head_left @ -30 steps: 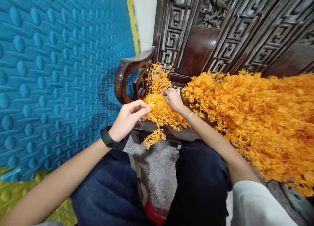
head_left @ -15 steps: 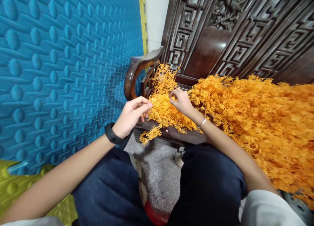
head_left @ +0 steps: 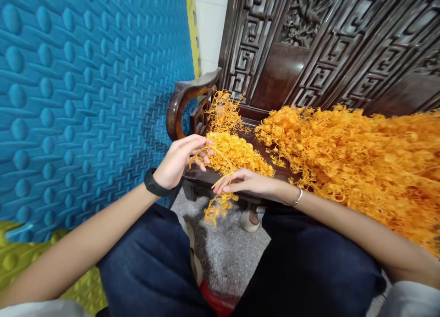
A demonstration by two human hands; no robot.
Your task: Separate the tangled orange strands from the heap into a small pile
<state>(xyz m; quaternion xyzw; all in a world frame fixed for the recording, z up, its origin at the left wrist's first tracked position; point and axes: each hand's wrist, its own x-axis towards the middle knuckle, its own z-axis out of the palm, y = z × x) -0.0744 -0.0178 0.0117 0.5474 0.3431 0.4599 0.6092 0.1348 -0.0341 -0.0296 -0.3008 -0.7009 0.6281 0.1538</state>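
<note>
My left hand [head_left: 178, 160], with a black band on the wrist, pinches the upper end of a thin orange plastic sprig [head_left: 218, 188]. My right hand [head_left: 245, 183], a silver bracelet on its wrist, holds the same sprig lower down, fingers pressed together; the sprig's bushy end hangs below the bench edge. Just beyond both hands lies a small heap of orange sprigs [head_left: 233, 152] on the dark wooden bench [head_left: 202, 177]. A large pile of the same orange sprigs [head_left: 360, 161] covers the bench to the right.
A blue padded mat [head_left: 85, 92] stands at the left, with a yellow-green mat [head_left: 20, 262] below it. The bench's carved backrest [head_left: 309, 41] and curved armrest [head_left: 185, 97] rise behind the heaps. Speckled grey floor [head_left: 223, 253] shows between my dark trouser legs.
My right hand has come back from the small heap towards me and down to the bench's front edge, taking hold of the sprig. My left hand stays at the sprig's upper end.
</note>
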